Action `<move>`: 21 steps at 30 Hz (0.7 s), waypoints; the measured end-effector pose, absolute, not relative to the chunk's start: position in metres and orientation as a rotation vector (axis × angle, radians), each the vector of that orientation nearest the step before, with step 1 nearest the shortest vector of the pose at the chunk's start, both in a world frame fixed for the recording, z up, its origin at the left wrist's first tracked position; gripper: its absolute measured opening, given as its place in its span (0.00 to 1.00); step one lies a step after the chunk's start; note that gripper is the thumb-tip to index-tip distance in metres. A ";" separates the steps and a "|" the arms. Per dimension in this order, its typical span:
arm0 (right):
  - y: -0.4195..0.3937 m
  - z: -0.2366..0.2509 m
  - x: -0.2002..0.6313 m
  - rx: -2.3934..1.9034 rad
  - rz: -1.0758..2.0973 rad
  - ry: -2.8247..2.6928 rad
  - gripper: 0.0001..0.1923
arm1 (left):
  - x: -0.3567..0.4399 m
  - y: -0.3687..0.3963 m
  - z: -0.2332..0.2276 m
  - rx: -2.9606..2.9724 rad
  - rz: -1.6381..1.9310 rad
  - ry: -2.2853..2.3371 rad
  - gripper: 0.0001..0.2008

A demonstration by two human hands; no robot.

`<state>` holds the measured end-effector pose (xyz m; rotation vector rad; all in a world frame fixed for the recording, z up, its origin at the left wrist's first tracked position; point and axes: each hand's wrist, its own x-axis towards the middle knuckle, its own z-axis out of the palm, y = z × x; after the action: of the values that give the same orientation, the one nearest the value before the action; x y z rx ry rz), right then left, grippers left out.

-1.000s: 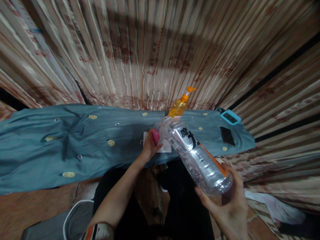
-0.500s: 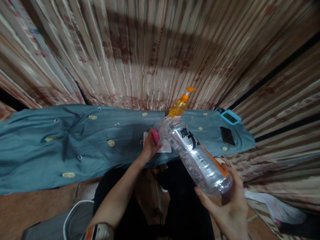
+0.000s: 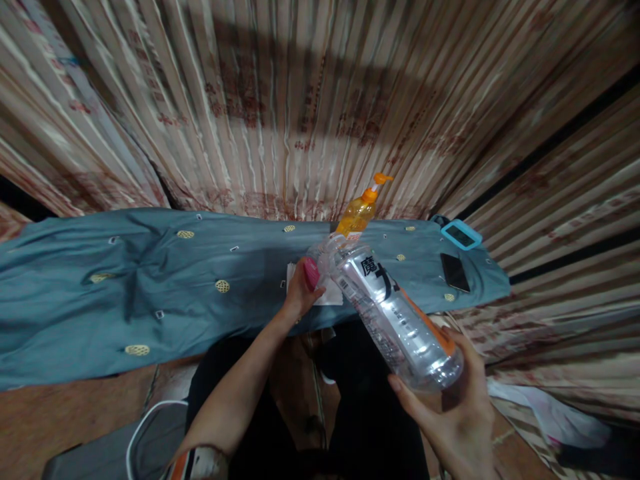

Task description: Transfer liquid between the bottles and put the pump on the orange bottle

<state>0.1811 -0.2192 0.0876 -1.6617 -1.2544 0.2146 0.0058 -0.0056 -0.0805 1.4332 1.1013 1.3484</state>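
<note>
Clear plastic bottle with black-and-orange label (image 3: 395, 313) held tilted at centre, base gripped by right hand (image 3: 457, 413) at 5 o'clock. Pink cap (image 3: 312, 272) pinched in left hand (image 3: 300, 293) fingers beside neck. Nothing shifted since earlier frames; pose held steady.

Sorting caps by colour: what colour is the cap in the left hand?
Pink cap, seen in the head view.

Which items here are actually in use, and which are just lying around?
In use:
clear plastic bottle, base held in right hand
pink cap, in left hand

Lying about:
orange pump bottle
black phone
blue-cased device
white paper
blue cloth
</note>
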 end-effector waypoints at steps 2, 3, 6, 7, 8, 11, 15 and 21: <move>-0.219 0.088 0.181 -1.658 0.194 -1.259 0.45 | 0.005 -0.006 -0.080 1.433 1.360 1.101 0.43; -0.219 0.088 0.182 -1.662 0.185 -1.263 0.45 | 0.005 -0.006 -0.080 1.433 1.364 1.103 0.43; -0.219 0.087 0.183 -1.673 0.172 -1.284 0.46 | 0.005 -0.006 -0.080 1.429 1.355 1.107 0.42; -0.219 0.086 0.184 -1.675 0.168 -1.288 0.46 | 0.004 -0.006 -0.080 1.425 1.353 1.109 0.42; -0.220 0.086 0.184 -1.679 0.166 -1.289 0.46 | 0.004 -0.006 -0.080 1.421 1.352 1.109 0.42; -0.220 0.085 0.185 -1.683 0.169 -1.273 0.46 | 0.005 -0.006 -0.080 1.403 1.362 1.093 0.42; -0.220 0.084 0.185 -1.677 0.135 -1.294 0.46 | 0.006 -0.006 -0.080 1.364 1.388 1.080 0.42; -0.220 0.084 0.185 -1.680 0.159 -1.282 0.46 | 0.006 -0.006 -0.079 1.372 1.370 1.111 0.43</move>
<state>0.1854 -0.2204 0.0839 -1.6797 -1.2821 0.1586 0.0056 -0.0059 -0.0794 1.3725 1.1105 1.3705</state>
